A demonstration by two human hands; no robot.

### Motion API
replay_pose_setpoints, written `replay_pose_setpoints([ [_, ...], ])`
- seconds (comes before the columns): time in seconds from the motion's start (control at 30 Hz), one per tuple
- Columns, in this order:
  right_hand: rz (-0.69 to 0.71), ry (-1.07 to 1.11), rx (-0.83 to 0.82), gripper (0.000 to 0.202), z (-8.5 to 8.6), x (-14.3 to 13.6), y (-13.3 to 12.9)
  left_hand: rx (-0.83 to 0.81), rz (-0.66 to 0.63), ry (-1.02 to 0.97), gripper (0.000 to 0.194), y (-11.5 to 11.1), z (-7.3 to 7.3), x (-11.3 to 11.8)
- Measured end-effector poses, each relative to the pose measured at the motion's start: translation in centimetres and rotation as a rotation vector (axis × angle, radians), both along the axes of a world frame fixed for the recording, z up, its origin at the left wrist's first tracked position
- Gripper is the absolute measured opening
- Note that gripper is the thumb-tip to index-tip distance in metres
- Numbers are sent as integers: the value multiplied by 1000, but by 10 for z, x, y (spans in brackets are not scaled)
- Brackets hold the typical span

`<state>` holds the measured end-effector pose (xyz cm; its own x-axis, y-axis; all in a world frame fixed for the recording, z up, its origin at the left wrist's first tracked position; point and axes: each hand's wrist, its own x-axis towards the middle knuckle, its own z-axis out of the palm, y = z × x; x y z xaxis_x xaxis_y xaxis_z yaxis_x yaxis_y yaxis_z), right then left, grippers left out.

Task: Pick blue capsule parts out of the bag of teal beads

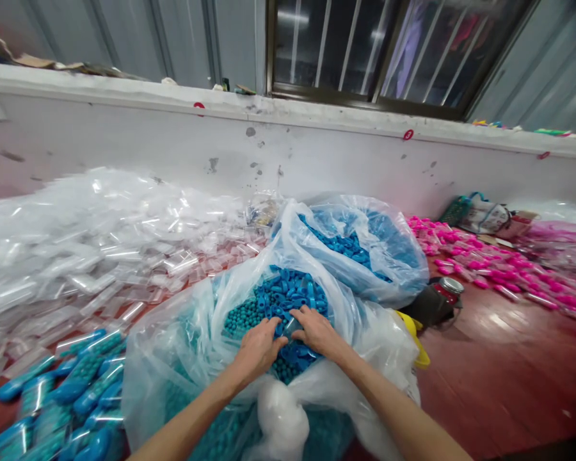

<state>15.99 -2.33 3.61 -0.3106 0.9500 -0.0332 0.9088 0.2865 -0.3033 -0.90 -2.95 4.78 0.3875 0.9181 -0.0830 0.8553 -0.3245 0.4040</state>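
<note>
An open clear plastic bag (196, 320) holds teal beads (244, 315) and blue plastic pieces (288, 287). Over its mouth, my left hand (259, 349) and my right hand (317, 331) face each other with a clear container (292, 325) between them. The fingers of both hands curl around the container, the left thumb at its lower side. Blue pieces lie right behind and below the fingertips. What is inside the container is too blurred to tell.
Clear empty tubes (91, 256) are heaped at the left, with filled blue-capped tubes (81, 384) in front. Behind stands another bag of blue pieces (350, 246). Pink tubes (518, 272), a dark jar with a silver lid (448, 288) and a yellow object (415, 339) lie right.
</note>
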Motion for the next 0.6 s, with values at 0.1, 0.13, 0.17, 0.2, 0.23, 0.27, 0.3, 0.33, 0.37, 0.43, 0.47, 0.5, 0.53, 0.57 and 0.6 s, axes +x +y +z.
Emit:
replay_pose_setpoints([
  [0.1, 15, 214, 27, 27, -2, 0, 6, 40, 25, 104, 41, -1, 2, 7],
  [0.13, 24, 307, 41, 24, -1, -1, 7, 66, 27, 138, 43, -2, 3, 11],
  [0.17, 31, 401, 42, 22, 1, -1, 7, 93, 24, 165, 45, -2, 5, 14],
  [0.2, 30, 489, 27, 21, 3, -2, 7, 121, 17, 186, 44, -2, 6, 16],
  [0.23, 22, 565, -1, 19, 6, -3, 6, 148, 7, 200, 42, -2, 8, 18],
  [0.27, 14, 621, -36, 16, 8, -3, 6, 168, -11, 209, 39, -1, 9, 17],
  [0.3, 10, 655, -65, 13, 11, -2, 6, 179, -38, 208, 34, 1, 11, 15],
  [0.33, 8, 669, -78, 11, 13, 0, 6, 169, -67, 200, 30, 3, 13, 10],
  [0.37, 8, 665, -78, 10, 16, 3, 7, 139, -85, 185, 25, 7, 15, 5],
  [0.43, -24, 629, -50, 9, 20, 10, 10, 51, -46, 143, 22, 15, 19, -10],
  [0.47, -61, 603, -29, 10, 22, 14, 12, 14, 3, 110, 22, 20, 20, -17],
  [0.5, -104, 569, -6, 11, 25, 16, 15, -10, 50, 66, 23, 23, 21, -24],
  [0.53, -151, 522, 23, 13, 27, 17, 17, -24, 76, 14, 23, 26, 21, -28],
  [0.57, -191, 457, 61, 17, 30, 16, 18, -27, 81, -38, 22, 27, 21, -32],
  [0.6, -217, 373, 105, 22, 32, 13, 17, -29, 66, -76, 21, 26, 21, -34],
])
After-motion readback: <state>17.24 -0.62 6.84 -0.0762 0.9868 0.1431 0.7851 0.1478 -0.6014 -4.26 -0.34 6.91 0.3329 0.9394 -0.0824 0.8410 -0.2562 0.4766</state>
